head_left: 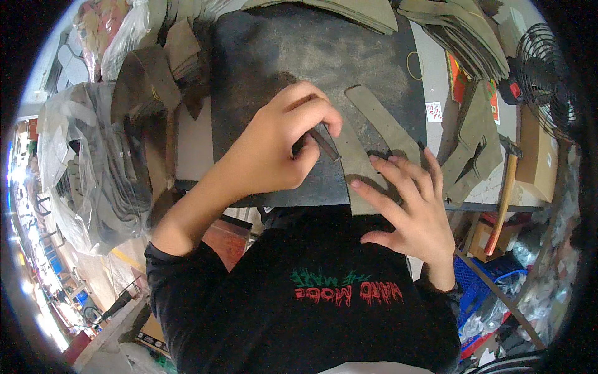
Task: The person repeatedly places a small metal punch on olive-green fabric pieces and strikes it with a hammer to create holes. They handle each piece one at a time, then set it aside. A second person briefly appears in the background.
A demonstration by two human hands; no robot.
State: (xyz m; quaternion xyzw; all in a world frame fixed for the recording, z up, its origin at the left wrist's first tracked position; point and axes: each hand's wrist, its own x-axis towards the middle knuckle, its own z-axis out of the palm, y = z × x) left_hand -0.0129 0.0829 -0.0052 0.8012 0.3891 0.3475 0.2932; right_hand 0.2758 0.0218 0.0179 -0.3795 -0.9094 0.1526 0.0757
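Observation:
My left hand (289, 140) is closed round a short dark metal tool (326, 143), whose narrow end comes down beside the edge of an olive-grey cut piece (356, 159). The tool's exact kind does not show. This flat piece has two long arms with a gap between them. It lies on a dark worn board (268, 56), and its near end reaches past the board's front edge. My right hand (411, 196) lies with fingers spread over the right part of the piece, the fingertips touching it. Its palm covers some of the piece.
Olive-grey cut pieces lie stacked (464, 31) at the back right, with more (476, 149) beside the board. A hammer (503, 193) rests at the table's right edge, near a black fan (542, 75) and a cardboard box (537, 156). A clear plastic bag (93, 168) of pieces stands at the left.

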